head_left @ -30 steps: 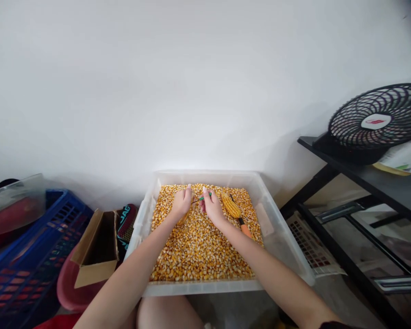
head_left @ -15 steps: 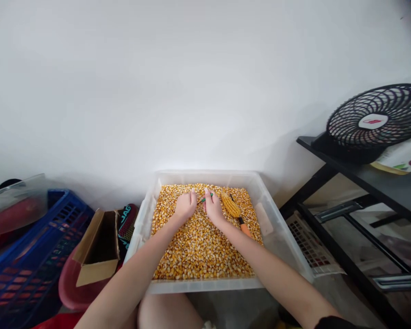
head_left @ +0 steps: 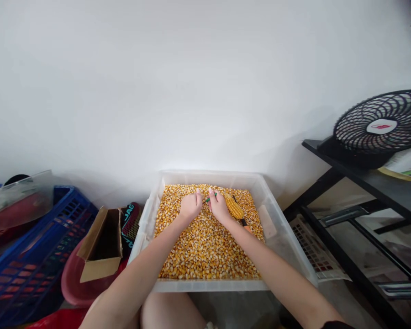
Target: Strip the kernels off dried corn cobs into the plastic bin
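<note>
Mid-frame, right hand (head_left: 219,209) fingers pinch green tool (head_left: 211,198) beside left hand (head_left: 191,205) (finger state can't tell), seemingly mid-tool-work over kernels (head_left: 208,256); next calls for steady grip.

The person's left hand (head_left: 192,204), right hand (head_left: 218,206) and 2 forearms (head_left: 274,269) are bare — a black sleeve (head_left: 336,325) edges the right arm (head_left: 311,305) — and 1 bare leg (head_left: 171,311) shows.

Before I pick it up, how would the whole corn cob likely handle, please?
The corn cob is probably stiff, given its thick, straight shape. Its rounded sides could let it roll, though the loose kernels around might check that.
</note>
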Motion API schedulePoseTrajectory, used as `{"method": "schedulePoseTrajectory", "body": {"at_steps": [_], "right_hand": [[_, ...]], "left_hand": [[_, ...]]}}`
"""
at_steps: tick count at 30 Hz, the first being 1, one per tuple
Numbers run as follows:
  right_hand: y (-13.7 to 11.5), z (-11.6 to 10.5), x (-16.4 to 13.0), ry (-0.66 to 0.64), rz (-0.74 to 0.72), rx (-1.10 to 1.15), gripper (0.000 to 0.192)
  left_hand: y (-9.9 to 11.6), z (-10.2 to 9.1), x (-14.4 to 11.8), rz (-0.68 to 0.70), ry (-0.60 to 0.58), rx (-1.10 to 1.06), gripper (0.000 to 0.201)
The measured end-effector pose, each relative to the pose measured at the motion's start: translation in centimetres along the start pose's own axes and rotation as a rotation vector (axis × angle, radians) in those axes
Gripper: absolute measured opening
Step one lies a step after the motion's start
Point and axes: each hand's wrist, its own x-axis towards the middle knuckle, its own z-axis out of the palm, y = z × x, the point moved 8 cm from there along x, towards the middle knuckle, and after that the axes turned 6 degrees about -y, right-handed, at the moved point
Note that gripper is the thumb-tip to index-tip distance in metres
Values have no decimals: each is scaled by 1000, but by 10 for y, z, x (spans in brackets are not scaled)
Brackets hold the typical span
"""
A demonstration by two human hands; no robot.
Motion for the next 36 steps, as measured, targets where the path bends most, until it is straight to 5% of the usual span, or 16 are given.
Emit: {"method": "schedulePoseTrajectory", "body": {"at_steps": [4,11,21,36], "right_hand": [[1,-1,-1,38,-42,70,40],[38,-1,-7,336,112,452,44],[40,-13,-3,403,1,145,41],[25,-17,-10,432,-73,0,39]], "left_hand": [[-1,4,-2,-40,-13,86,55],[18,20,-9,67,-86,263,41],[22,36,-8,135,-169,375,44],[19,38,-8,113,-180,354,45]]}}
